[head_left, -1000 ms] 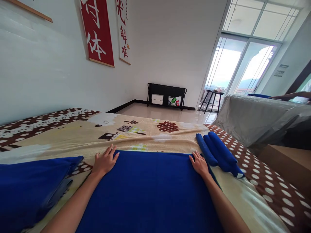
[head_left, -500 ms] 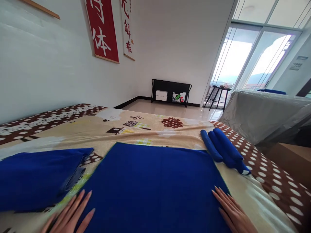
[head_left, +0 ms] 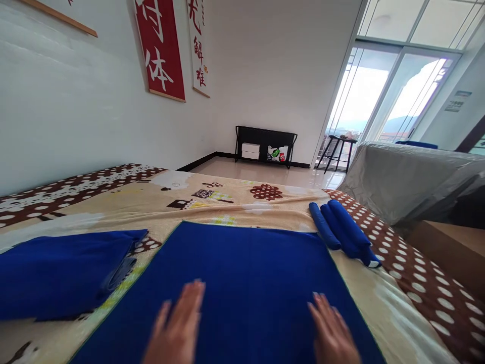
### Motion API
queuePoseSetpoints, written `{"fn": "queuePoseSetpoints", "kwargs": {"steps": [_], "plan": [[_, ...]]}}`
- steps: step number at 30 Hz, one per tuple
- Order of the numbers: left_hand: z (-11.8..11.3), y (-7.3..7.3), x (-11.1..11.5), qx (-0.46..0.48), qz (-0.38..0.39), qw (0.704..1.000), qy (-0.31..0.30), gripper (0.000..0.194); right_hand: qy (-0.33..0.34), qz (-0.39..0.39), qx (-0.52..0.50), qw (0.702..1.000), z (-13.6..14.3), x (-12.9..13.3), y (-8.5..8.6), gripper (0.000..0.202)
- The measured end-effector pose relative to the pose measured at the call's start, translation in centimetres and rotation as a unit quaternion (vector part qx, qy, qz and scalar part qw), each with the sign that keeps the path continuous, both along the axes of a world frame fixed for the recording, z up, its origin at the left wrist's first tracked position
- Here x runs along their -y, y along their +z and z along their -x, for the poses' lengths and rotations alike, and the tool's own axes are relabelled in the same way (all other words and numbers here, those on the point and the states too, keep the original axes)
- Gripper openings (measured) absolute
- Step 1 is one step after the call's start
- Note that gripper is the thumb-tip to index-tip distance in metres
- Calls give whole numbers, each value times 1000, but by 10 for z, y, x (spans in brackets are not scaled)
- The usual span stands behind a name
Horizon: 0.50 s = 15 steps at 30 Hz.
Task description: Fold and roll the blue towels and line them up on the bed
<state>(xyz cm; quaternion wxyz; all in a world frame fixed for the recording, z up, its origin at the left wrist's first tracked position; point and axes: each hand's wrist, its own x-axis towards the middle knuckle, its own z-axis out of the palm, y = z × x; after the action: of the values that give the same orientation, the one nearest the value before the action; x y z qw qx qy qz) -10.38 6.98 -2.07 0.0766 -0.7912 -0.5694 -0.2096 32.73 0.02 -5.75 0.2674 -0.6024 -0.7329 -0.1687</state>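
Observation:
A blue cloth (head_left: 250, 273) with a thin green edge lies spread flat on a patterned blanket (head_left: 227, 208). Over its left part is my left hand (head_left: 177, 323), blurred, fingers stretched forward and holding nothing. My right hand (head_left: 332, 328) is over the right part, its fingers also extended with nothing in them. Whether either palm touches the cloth is unclear. A folded pile of blue cloth (head_left: 64, 270) rests to the left. Several rolled blue cloths (head_left: 344, 230) lie side by side beyond the cloth's far right corner.
A black rack (head_left: 265, 144) with white boxes stands by the far wall. At the right are a plastic-covered piece of furniture (head_left: 420, 177), a cardboard box (head_left: 447, 253) and a black stool (head_left: 336, 151) by the glass door. Scrolls (head_left: 161, 50) hang at the left.
Both hands have moved inward from the cloth's side edges, the left one rightward and the right one leftward. The cloths look the same, and the camera view has shifted slightly.

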Motion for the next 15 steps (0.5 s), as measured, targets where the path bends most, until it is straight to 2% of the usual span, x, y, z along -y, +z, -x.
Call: {"fn": "queuePoseSetpoints", "kwargs": {"steps": [2, 4, 5, 7, 9, 11, 13, 15], "plan": [[-75, 4, 0, -8, 28, 994, -103, 69, 46, 8, -51, 998, 72, -22, 14, 78], [-127, 2, 0, -3, 25, 992, -126, 73, 54, 45, -102, 992, 129, -38, 20, 75], [-141, -1, 0, 1, 22, 992, -122, 75, 64, 67, -118, 989, 148, -42, 20, 75], [-149, -7, 3, 4, 24, 993, -113, 76, 82, 104, -128, 983, 166, -44, 17, 74], [-131, -8, 8, 0, 46, 992, -116, 73, 79, 125, -111, 983, 156, -37, 13, 72], [-93, -7, 15, -6, 75, 993, -87, 70, 36, 143, -75, 986, 120, -21, 8, 70], [-39, -11, 23, -8, 80, 997, 1, 67, -34, 165, -32, 985, 65, 4, -2, 67], [20, -21, 31, 0, 40, 993, 108, 67, -119, 174, -2, 978, 4, 34, -17, 64]]}}
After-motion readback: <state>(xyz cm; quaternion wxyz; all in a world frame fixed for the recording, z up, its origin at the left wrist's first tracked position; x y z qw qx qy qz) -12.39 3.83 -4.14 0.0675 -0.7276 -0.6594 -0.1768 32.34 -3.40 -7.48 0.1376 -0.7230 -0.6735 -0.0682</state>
